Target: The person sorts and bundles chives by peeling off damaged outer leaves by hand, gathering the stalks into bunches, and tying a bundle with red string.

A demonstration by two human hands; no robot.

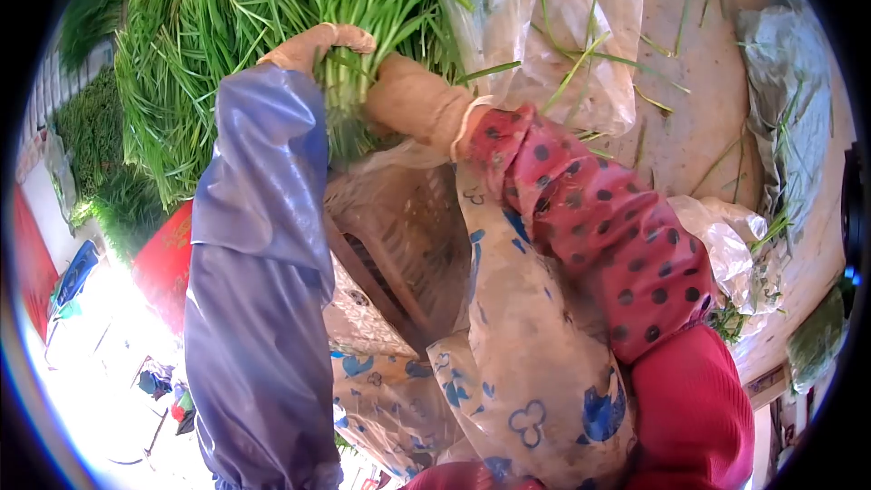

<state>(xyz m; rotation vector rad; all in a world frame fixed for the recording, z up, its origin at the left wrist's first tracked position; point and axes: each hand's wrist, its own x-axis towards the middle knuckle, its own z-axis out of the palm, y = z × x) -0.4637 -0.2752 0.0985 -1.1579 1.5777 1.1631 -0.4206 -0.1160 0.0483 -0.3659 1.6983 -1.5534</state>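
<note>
We grip a bunch of long green leaves [349, 82] between our gloved left hand [318, 47] and right hand [413, 104], the fingers of both closed around it. It stands beside the large green pile [181, 82], above a crate [390, 245]. Clear plastic [581, 45] lies on the worktop [699, 100], right of the bunch.

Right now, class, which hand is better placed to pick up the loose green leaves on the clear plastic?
Right, I'd judge: the right hand is nearer the loose green leaves on the clear plastic; the left hand is farther off, wrapped around the leafy bunch.
</note>
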